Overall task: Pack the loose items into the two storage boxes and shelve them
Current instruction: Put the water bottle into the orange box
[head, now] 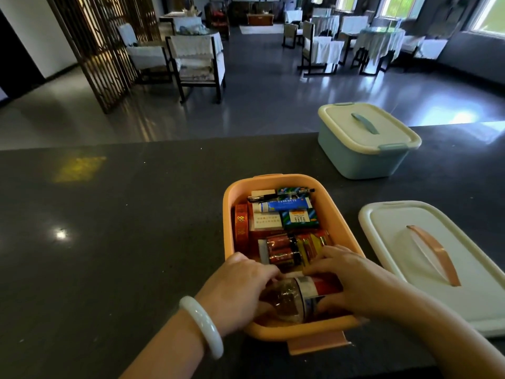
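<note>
While both hands are pressing a small bottle into the orange box, packing is nearing its end.

Left hand [240, 285] and right hand [352, 283] are curling around the clear bottle [295, 299], laying it sideways at the orange box's [228, 214] near end; easing it flat below the rim would be letting the white lid [426, 258], lying right of the box on the bench [109, 228], close. Beyond the box, the blue box [363, 160] is sitting lidded.

The counter [109, 214] lies open at left, while the lid [426, 258] and blue box [366, 157] crowd the right.
</note>
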Available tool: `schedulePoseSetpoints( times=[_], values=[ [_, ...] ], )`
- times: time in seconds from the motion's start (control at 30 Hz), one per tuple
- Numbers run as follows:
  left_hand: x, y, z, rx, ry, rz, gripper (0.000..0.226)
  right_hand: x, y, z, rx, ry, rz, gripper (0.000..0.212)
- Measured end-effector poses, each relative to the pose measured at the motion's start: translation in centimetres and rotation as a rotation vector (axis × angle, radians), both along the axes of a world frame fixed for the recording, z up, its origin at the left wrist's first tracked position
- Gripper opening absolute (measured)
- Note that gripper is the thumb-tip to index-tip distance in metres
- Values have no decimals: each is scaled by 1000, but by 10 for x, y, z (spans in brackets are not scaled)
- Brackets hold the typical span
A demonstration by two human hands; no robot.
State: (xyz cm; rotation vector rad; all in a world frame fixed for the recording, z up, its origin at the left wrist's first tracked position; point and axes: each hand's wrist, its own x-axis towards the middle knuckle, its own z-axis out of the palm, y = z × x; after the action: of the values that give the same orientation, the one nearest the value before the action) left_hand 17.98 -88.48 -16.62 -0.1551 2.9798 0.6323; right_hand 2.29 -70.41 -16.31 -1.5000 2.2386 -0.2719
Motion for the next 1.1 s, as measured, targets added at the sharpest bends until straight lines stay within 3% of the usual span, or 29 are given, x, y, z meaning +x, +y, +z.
schedulePoseSetpoints(
  times=[0.43,0.6,0.93,1.1],
  values=[
    [2,0,-6,-42,61,-3,41,10,-1,-4,-38,73,-28,45],
    [3,-1,-8,-39,64,-2,40,5,-4,0,-22,-1,-30,39],
    [1,-2,-8,-24,63,-25,36,12,-8,-12,-7,152,-77,53],
    [0,-4,-8,-52,38,-45,42,-2,-4,-6,47,105,-41,39]
  ],
)
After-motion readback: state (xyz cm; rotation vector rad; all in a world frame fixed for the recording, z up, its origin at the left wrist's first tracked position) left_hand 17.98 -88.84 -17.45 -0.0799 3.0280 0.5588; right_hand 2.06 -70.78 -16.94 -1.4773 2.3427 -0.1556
